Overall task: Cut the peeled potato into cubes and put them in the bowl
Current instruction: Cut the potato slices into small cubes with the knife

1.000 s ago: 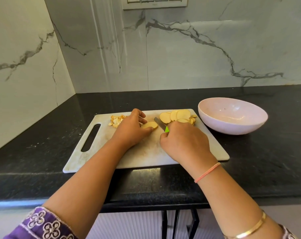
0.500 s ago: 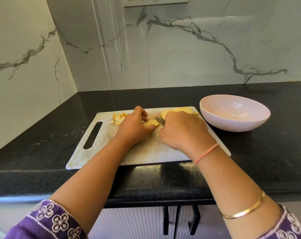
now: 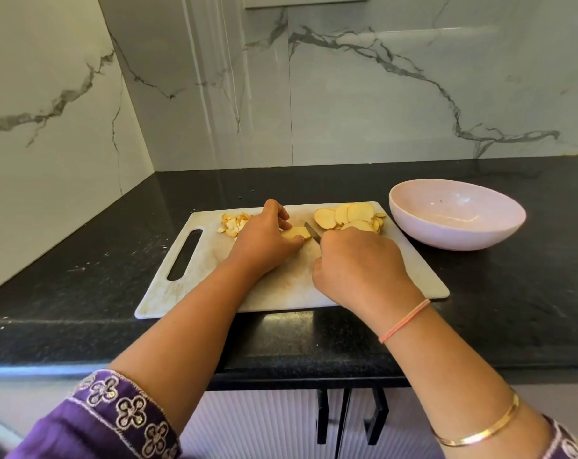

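Pretty bright, soft light all over, no harsh shadows anywhere. The glossy white marble-look wall tiles (image 3: 380,111) catch pale vertical streaks of glare left of centre, plus a horizontal smear up top right. The black speckled stone desk (image 3: 82,276) has a bluish sheen along its front edge and a dull pale reflection just below the white plastic cutting board (image 3: 281,289). Small highlights sit inside the pale pink round bowl (image 3: 456,240). The wide angle bends the edges, and the purple embroidered sleeve (image 3: 109,422) in the corner looks soft.

Left hand (image 3: 264,240) holds potato piece (image 3: 296,232); right hand (image 3: 357,266) grips knife (image 3: 312,231).
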